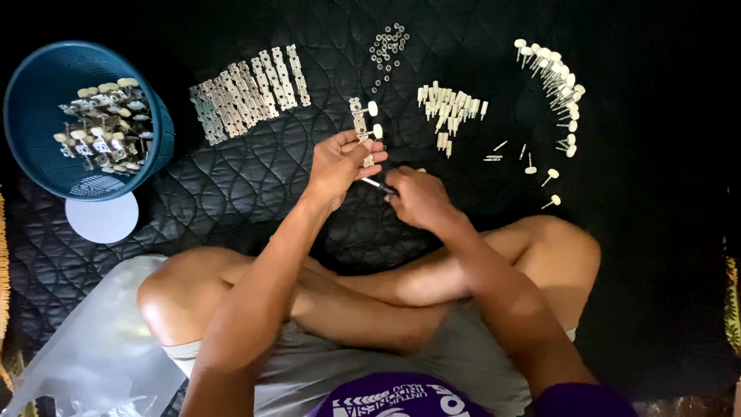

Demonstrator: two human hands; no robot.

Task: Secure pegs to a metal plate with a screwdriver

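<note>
Two hands over black quilted mat (231, 193) | left hand (340, 161) grip closed on tuner strip (360, 123) | right hand (417, 197) grip pinches screwdriver (378, 185)

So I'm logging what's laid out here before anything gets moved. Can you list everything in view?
metal strip with knobs: one, silver with cream knobs, held up in the left hand
thin tool: one, dark, in the right hand
metal plates: a row, too many to count, silver, on the quilt at upper left
washers: a small heap, silver, top centre
short pegs: a pile, cream, right of centre
knobbed pins: a curved row, cream heads, upper right
basket: one, teal, far left, holding finished strips
round lid: one, white, below the basket
plastic bag: one, clear, lower left
quilt: one, black, under everything
left hand: closed on the strip
right hand: closed on the tool
</note>
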